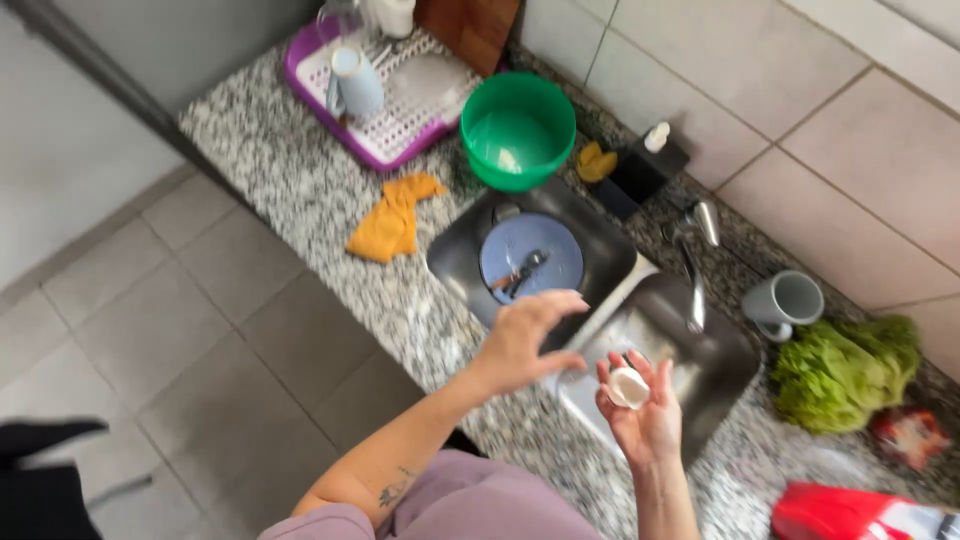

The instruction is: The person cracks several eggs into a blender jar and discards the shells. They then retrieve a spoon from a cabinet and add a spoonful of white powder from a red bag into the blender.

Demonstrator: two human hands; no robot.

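Here, right hand (pixel 640 410) palm up, fingers cupping a small white object (pixel 628 387) over the sink (pixel 600 250) front edge, left hand (pixel 525 335) beside it, fingers spread wide, empty

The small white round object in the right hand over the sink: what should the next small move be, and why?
Probably bring the open left hand across to the small white round object, which the right hand cradles palm-up over the steel sink. The left hand is empty, fingers spread, hovering just beside it, and the tap shows no running water, so steadying it with both hands looks like the likeliest step.
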